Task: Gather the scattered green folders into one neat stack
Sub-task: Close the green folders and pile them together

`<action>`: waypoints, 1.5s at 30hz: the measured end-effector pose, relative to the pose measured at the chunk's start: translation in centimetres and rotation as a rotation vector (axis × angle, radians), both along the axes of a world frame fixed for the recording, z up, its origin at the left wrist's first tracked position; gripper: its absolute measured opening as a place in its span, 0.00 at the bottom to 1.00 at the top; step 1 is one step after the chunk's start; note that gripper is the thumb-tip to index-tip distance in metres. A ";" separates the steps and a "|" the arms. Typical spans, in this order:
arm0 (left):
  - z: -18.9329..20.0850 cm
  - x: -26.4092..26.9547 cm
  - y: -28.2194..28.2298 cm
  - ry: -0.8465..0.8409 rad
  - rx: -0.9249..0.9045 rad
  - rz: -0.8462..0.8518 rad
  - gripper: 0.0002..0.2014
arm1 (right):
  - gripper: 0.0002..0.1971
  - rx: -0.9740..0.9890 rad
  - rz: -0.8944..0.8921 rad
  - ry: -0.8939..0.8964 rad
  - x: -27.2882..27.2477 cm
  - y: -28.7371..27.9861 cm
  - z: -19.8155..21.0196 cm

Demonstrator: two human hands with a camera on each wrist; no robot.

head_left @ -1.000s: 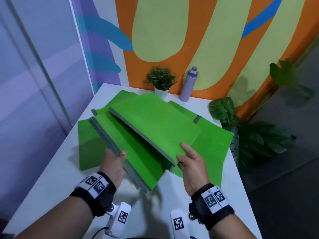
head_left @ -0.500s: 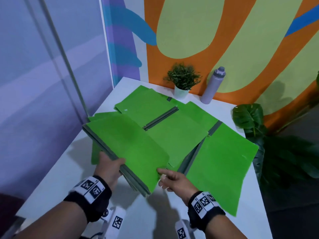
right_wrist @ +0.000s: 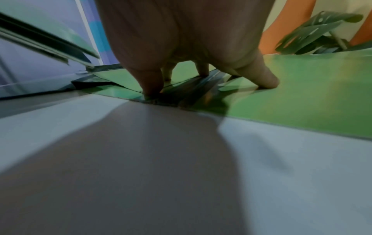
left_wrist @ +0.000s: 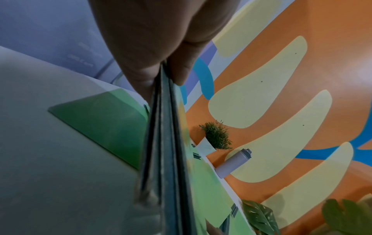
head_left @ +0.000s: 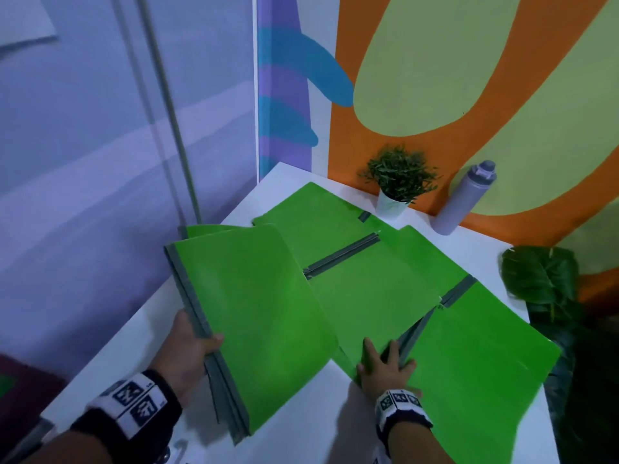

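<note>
My left hand (head_left: pixel 197 343) grips a bundle of green folders (head_left: pixel 254 313) by their grey spines and holds it tilted above the table's left side. In the left wrist view the thumb and fingers (left_wrist: pixel 161 47) clamp the spine edges (left_wrist: pixel 161 159). My right hand (head_left: pixel 385 366) lies on the near end of a grey spine between two folders flat on the table, the middle folder (head_left: pixel 375 296) and the right folder (head_left: pixel 469 363). In the right wrist view its fingertips (right_wrist: pixel 267 82) press down on the green cover (right_wrist: pixel 302 95). Another folder (head_left: pixel 311 212) lies at the back.
The white table (head_left: pixel 301 430) has bare surface at the front between my arms. A small potted plant (head_left: pixel 398 182) and a grey bottle (head_left: pixel 469 199) stand at the back by the painted wall. Large leafy plants (head_left: pixel 542 279) stand off the right edge. A glass wall runs along the left.
My right hand has let go of the bundle and moved right, down onto the folders on the table. My left hand has carried the bundle to the left.
</note>
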State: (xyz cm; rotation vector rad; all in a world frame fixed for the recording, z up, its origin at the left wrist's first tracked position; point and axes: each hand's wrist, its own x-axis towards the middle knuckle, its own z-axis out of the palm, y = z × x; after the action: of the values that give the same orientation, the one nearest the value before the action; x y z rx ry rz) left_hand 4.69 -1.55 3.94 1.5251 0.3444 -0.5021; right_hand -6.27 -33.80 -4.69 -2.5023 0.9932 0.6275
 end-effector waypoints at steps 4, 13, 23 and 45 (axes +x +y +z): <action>-1.2 0.4 0.7 0.018 0.006 -0.035 0.35 | 0.29 0.000 0.049 0.010 -2.8 0.2 0.1; -1.3 -1.5 0.4 -0.002 0.035 -0.179 0.21 | 0.37 -0.075 0.216 -0.035 -13.6 3.5 0.4; -2.3 -4.3 -1.4 -0.042 0.154 -0.392 0.06 | 0.47 0.116 -0.090 -0.312 -14.7 5.9 3.2; -7.4 -6.0 -6.2 -0.493 1.193 -0.863 0.16 | 0.27 0.481 -1.124 -0.632 -16.6 1.7 6.4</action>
State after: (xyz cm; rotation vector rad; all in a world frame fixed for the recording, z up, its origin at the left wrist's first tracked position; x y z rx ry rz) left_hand -1.29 -7.77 -3.42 2.8972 -0.5615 -0.5758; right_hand -22.87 -32.07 1.76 -1.2428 1.4836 -0.2499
